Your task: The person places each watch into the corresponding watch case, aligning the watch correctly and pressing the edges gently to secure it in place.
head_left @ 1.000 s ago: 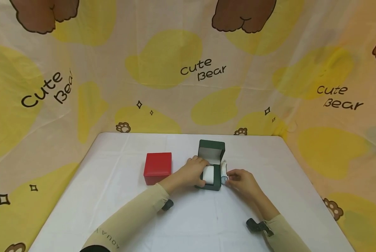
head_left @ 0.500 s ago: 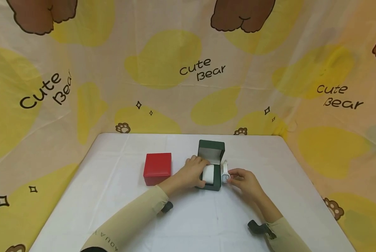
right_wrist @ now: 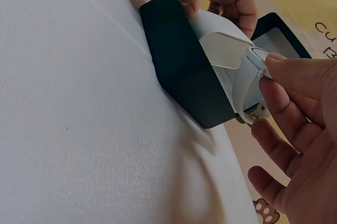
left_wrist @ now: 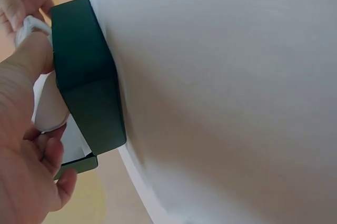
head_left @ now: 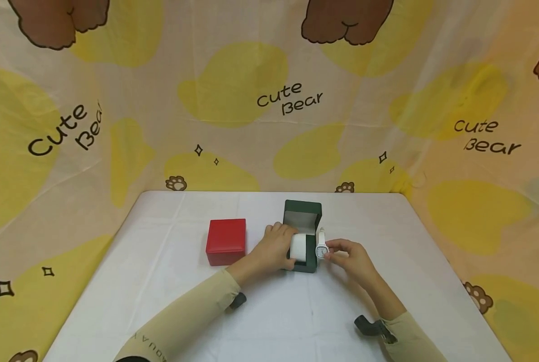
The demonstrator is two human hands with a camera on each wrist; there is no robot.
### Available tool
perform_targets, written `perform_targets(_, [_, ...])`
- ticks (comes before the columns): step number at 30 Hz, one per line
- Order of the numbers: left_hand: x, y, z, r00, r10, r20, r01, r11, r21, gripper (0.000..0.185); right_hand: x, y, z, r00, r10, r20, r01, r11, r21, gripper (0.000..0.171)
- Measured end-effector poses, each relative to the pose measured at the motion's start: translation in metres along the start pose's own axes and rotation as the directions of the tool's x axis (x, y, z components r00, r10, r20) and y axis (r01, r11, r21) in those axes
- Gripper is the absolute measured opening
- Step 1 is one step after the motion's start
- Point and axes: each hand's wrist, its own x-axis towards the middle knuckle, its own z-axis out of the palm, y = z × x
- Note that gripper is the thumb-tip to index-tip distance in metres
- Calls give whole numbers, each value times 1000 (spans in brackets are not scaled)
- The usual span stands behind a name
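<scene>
White table (head_left: 160,301) has bare cloth all round the work at its middle, with wide room toward the near edge and both sides; backdrop curtain (head_left: 269,125) closes off the far edge. Count: 2 boxes, 1 open green box (head_left: 303,236) and 1 shut red box (head_left: 226,241) just left of it, plus 1 white cushion (head_left: 298,248) and 1 white watch (head_left: 321,247). Left hand (head_left: 273,249) curls its fingers round the cushion in the green box; right hand (head_left: 348,259) pinches the watch between thumb and fingertips, just beside the box's right wall, its strap by the cushion.

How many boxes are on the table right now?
2. An open green box sits mid-table, gripped by the left hand at its white cushion; a closed red box lies just left of it. None other shows.
</scene>
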Motion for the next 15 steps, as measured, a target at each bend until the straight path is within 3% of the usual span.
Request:
perform_targets(9, [-6, 3, 1, 995, -14, -96, 13, 1000, -13, 77, -2, -4, 4, 1000, -16, -13, 16, 999, 30, 33])
perform_targets(15, [-13, 6, -16, 993, -17, -114, 8, 996, -83, 74, -5, -12, 4, 1000, -9, -11, 9, 999, 37, 33])
